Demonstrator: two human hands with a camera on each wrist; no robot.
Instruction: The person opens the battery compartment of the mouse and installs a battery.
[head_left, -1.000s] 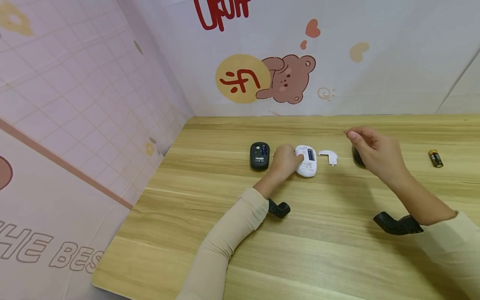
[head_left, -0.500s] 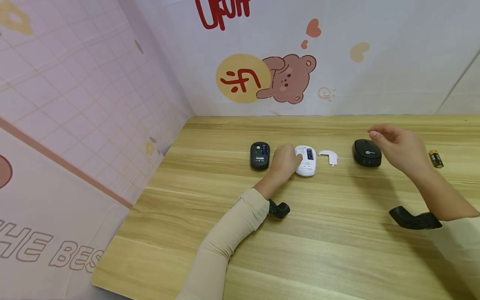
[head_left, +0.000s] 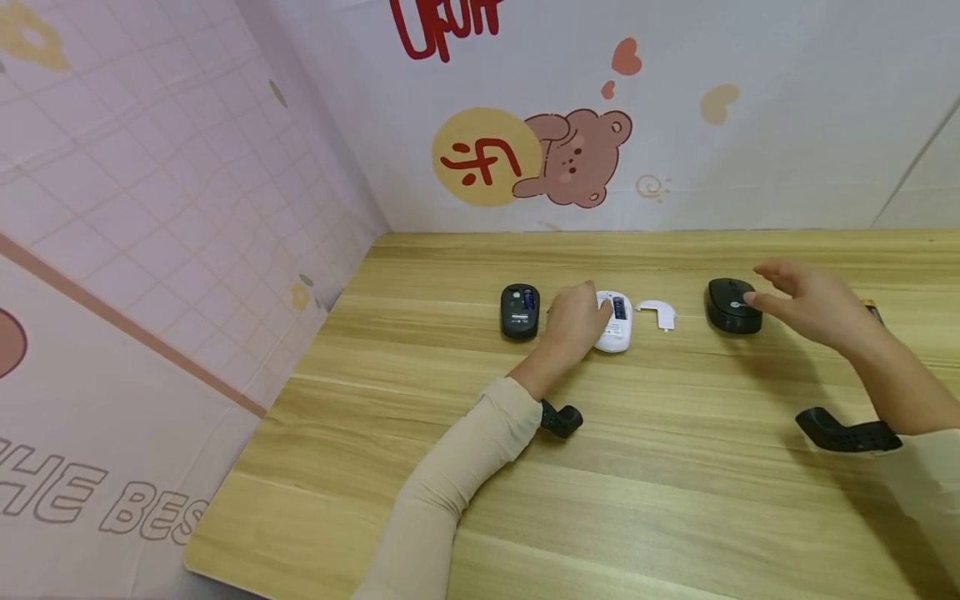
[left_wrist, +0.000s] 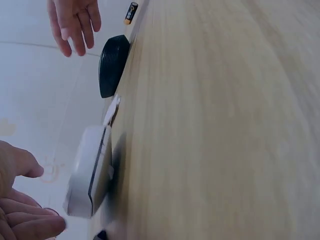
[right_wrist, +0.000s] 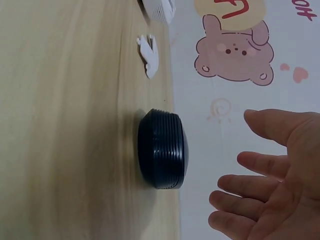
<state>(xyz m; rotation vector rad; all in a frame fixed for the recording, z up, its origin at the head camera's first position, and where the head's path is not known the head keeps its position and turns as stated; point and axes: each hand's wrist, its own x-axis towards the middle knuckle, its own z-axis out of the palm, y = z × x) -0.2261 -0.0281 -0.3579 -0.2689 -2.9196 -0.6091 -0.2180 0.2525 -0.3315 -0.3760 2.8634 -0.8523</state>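
1. Nearest, the left hand (head_left: 576,321) is beside the upturned white mouse (head_left: 617,335), thumb and fingers parted, gripping nothing.
2. The right hand (head_left: 817,308) hovers empty, fingers spread, near the black mouse (head_left: 731,308) farther along the table (head_left: 600,517).
3. Likely step: reaching that mouse; a grasp would call for lowering, then closing fingers.

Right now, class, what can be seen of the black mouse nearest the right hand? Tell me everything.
The black mouse is rounded and looks like plastic. Its top bears a pale logo, partly hidden by the right hand in the head view; the right wrist view shows fine ridges on its side. It sits right way up on the table, between the white cover and the battery. Both wrist views show a gap between hand and mouse, so only the table touches it.
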